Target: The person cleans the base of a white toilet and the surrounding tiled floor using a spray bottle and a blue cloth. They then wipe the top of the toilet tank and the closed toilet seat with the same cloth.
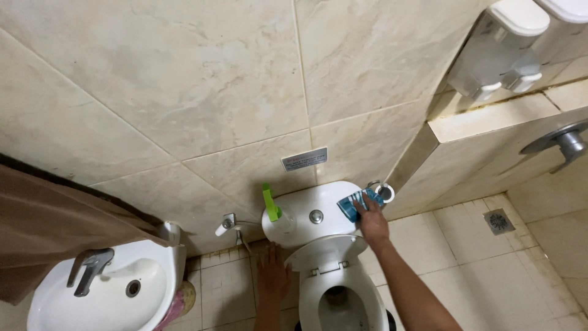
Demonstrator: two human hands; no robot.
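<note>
My right hand (372,222) presses a blue cloth (354,204) onto the right end of the white toilet tank lid (318,201). My left hand (272,272) hangs open beside the left of the tank, fingers spread, holding nothing. A spray bottle (274,216) with a green trigger stands on the left end of the lid. A round flush button (316,216) sits at the lid's middle. Below, the raised toilet seat (326,251) leans against the tank and the bowl (343,305) is open.
A white sink (107,291) with a metal tap (90,270) is at lower left, under a brown curtain (49,230). A bidet sprayer (225,225) hangs on the tiled wall. Soap dispensers (508,49) and a shower handle (563,144) are at right; a floor drain (498,221) lies below.
</note>
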